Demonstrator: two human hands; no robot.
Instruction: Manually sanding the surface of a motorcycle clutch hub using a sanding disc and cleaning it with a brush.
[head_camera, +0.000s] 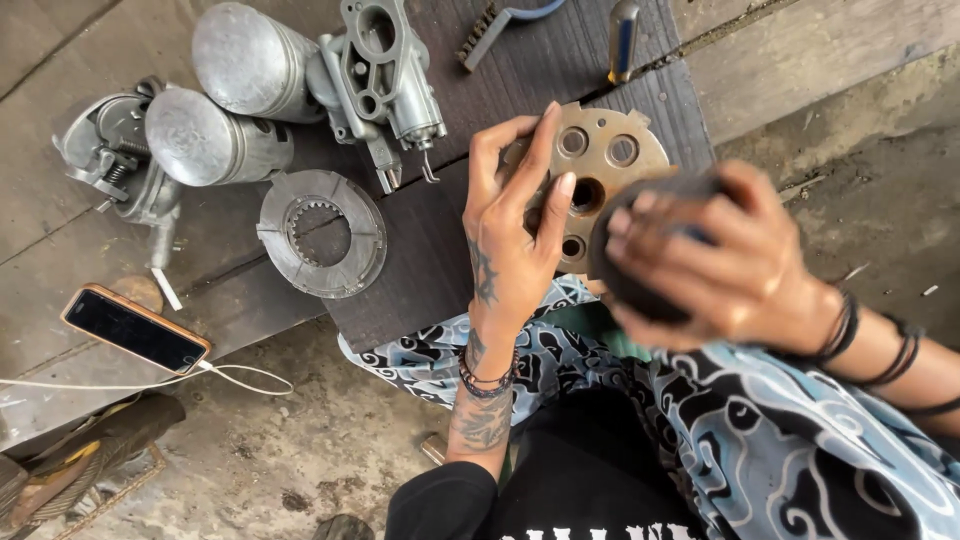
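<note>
Holding up a round bronze-coloured metal plate (600, 165) with several round holes, a little right of the frame's centre, over the edge of a dark board (430, 250). Left hand (515, 220) grasping the plate's left rim, thumb and fingers curling over its face, a tattoo and beaded bracelets showing on the wrist. Right hand (720, 260), blurred, clenching around a dark rounded pad (625, 270) and pressing it against the plate's lower right part; what the pad is made of being too blurred to tell. Lying flat on the board just left of the left hand, a grey toothed ring disc (322, 232). Resting in the upper left of the frame, two grey metal cylinders (225, 100) side by side, touching a grey cast carburettor body (385, 75) to their right and another small cast part (115, 150) at far left. Sitting at the top edge, a wire brush (490, 25) and a blue-handled tool (622, 40), well apart from the hands. Lying at the left edge on the grey planks, a phone (135, 328) with a dark screen and a white cable (200, 380) plugged in. Spreading across the lower right, blue-and-white patterned cloth (780, 430) over the person's lap, beneath both forearms.
</note>
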